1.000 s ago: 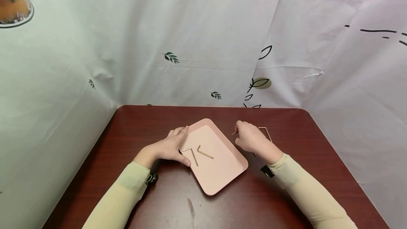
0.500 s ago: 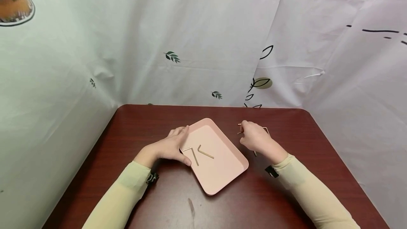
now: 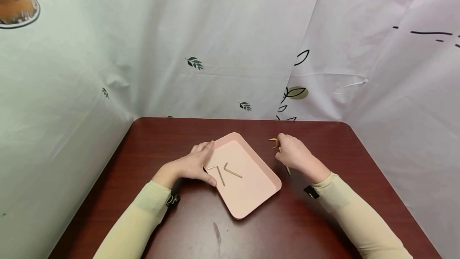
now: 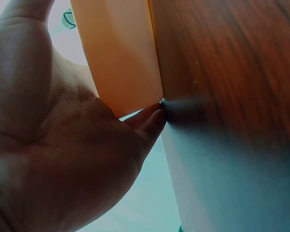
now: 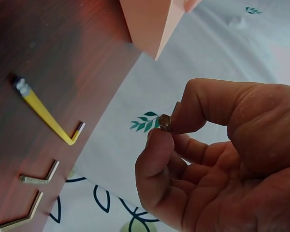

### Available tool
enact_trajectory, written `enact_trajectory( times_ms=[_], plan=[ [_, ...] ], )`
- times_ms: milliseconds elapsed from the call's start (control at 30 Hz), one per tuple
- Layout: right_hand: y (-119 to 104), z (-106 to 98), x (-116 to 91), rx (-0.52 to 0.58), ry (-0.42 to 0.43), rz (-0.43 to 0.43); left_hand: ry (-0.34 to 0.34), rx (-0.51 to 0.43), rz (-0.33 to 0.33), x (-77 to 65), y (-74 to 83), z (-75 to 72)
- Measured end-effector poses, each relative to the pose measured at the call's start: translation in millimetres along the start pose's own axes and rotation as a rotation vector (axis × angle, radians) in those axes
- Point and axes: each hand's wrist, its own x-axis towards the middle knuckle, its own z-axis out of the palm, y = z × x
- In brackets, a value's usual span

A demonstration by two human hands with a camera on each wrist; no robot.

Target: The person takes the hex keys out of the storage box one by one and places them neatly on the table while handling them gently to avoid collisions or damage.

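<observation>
My left hand (image 3: 192, 167) holds the left corner of a shallow pink tray (image 3: 248, 207), thumb on the near side and fingers on the far side. In the left wrist view, the tray wall (image 4: 123, 53) lies against that hand. Two hex keys lie inside the tray, one bent key (image 3: 221, 176) beside my thumb and another key (image 3: 234, 172) near the middle. Right of the tray, my right hand (image 3: 294, 153) pinches a small hex key (image 5: 165, 123) between thumb and index finger; most of it is hidden.
On the table in the right wrist view lie a yellow-sleeved hex key (image 5: 47, 117), a short hex key (image 5: 37, 181) and another bent hex key (image 5: 26, 217). The dark red wooden table (image 3: 172, 139) meets a white patterned cloth (image 3: 223, 51) at its back.
My right hand has shifted right, away from the tray, with the pinched hex key. Key ends on the table now show left of its fingers. My left hand and the tray stay put.
</observation>
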Motion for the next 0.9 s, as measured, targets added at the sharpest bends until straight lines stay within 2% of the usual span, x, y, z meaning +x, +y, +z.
enact_trajectory(
  times_ms=[333,900],
  plan=[
    [9.4,-1.6,-0.2,-0.003,-0.021,0.032,-0.003,0.023,-0.003,2.2,-3.2,1.4],
    [23.9,0.0,1.7,-0.011,-0.004,0.051,0.011,0.005,0.015,1.2,-2.9,1.8]
  ],
)
